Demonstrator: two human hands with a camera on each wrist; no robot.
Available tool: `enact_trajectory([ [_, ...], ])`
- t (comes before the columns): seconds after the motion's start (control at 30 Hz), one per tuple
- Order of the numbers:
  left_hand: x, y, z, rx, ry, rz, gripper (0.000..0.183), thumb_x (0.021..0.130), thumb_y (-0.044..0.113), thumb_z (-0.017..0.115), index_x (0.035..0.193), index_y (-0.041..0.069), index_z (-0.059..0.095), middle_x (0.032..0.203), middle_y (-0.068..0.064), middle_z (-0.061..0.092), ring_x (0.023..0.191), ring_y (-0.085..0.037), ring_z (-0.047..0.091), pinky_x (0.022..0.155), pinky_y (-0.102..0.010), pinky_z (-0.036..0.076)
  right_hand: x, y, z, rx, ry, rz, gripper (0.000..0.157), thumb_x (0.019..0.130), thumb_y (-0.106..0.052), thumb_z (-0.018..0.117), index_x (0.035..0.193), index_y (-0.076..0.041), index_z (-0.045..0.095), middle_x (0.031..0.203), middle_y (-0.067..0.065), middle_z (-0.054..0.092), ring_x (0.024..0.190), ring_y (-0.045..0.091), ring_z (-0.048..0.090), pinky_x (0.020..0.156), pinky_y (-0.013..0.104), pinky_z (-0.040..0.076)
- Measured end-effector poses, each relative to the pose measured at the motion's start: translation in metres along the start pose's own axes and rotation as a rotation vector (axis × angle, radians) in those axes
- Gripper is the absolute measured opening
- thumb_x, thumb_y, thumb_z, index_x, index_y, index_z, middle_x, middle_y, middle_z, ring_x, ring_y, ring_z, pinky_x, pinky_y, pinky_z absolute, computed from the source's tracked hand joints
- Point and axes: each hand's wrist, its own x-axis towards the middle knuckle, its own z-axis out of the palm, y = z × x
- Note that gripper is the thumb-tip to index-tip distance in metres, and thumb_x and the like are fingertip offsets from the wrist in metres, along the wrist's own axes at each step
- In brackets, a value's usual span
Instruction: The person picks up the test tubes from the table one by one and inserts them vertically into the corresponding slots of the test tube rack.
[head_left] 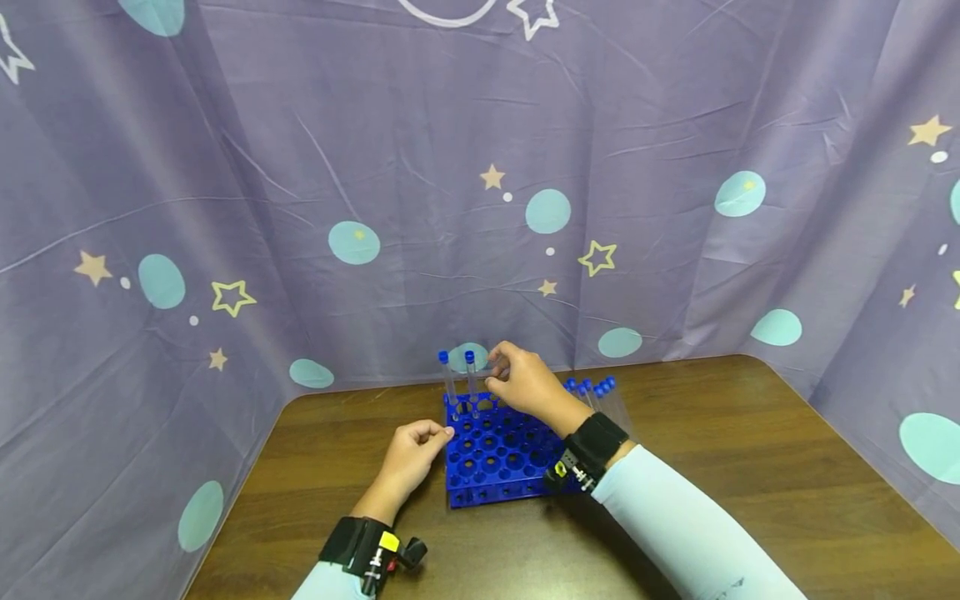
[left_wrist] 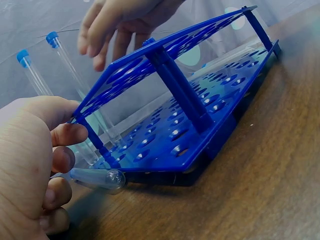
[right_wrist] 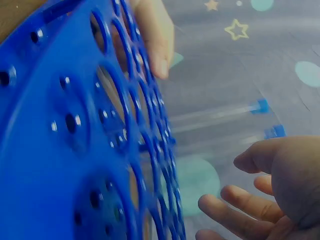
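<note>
A blue test tube rack (head_left: 498, 450) stands on the table. Two clear test tubes with blue caps (head_left: 470, 358) are upright in its far left holes. My left hand (head_left: 412, 450) is at the rack's left edge, thumb and forefinger pinching its top plate in the left wrist view. By its lower fingers shows the rounded end of another tube (left_wrist: 100, 178); whether those fingers touch it is unclear. My right hand (head_left: 528, 383) hovers over the rack's far side, right of the capped tubes, fingers loosely bent and holding nothing in the right wrist view (right_wrist: 250, 200).
More blue-capped tubes (head_left: 600, 389) are grouped at the rack's right side, partly hidden by my right forearm. Brown wooden table (head_left: 712, 433) surface extends on both sides. A patterned purple curtain (head_left: 435, 292) hangs behind the table.
</note>
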Motion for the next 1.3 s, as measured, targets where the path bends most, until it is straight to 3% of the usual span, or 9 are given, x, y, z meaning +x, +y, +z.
enact_trajectory([
  [0.27,0.0,-0.002,-0.001,0.038,-0.002,0.007,0.019,0.102,0.015,0.083,0.088,0.003,0.082,0.069,0.009,0.053,0.067,-0.006,0.049,0.067,-0.024,0.041,-0.013,0.037,-0.041,0.041,0.09,0.059,0.023,0.106,-0.019,0.076,0.126,-0.009,0.073,0.116,0.011,0.079,0.101,0.028,0.077,0.083,0.044,0.063],
  [0.53,0.002,-0.005,0.0,0.057,-0.004,0.017,0.021,0.104,0.016,0.081,0.087,0.003,0.081,0.068,0.01,0.052,0.067,-0.006,0.049,0.066,-0.024,0.041,-0.036,0.095,-0.082,0.081,0.147,0.11,0.022,0.109,-0.017,0.074,0.124,-0.002,0.073,0.113,0.019,0.081,0.097,0.037,0.08,0.073,0.039,0.062],
  [0.73,0.003,-0.006,0.0,0.052,0.0,-0.002,0.02,0.103,0.015,0.082,0.087,0.004,0.082,0.068,0.009,0.051,0.068,-0.007,0.048,0.067,-0.024,0.04,-0.049,0.128,-0.103,0.045,0.188,0.163,0.025,0.109,-0.02,0.074,0.125,-0.001,0.075,0.112,0.019,0.083,0.096,0.036,0.081,0.076,0.039,0.063],
  [1.0,0.001,-0.005,0.0,0.04,0.001,-0.006,0.022,0.103,0.017,0.083,0.087,0.003,0.082,0.069,0.008,0.05,0.068,-0.008,0.048,0.067,-0.025,0.04,-0.059,0.147,-0.115,0.013,0.139,0.237,0.027,0.109,-0.023,0.074,0.124,-0.001,0.073,0.109,0.018,0.079,0.09,0.029,0.079,0.076,0.04,0.063],
  [1.3,0.002,-0.004,0.0,0.036,0.005,-0.008,0.022,0.104,0.016,0.083,0.087,0.003,0.081,0.069,0.008,0.051,0.068,-0.008,0.049,0.067,-0.025,0.041,-0.061,0.179,-0.108,-0.068,0.07,0.312,0.035,0.107,-0.026,0.072,0.128,0.002,0.074,0.119,0.023,0.076,0.104,0.035,0.074,0.086,0.046,0.062],
])
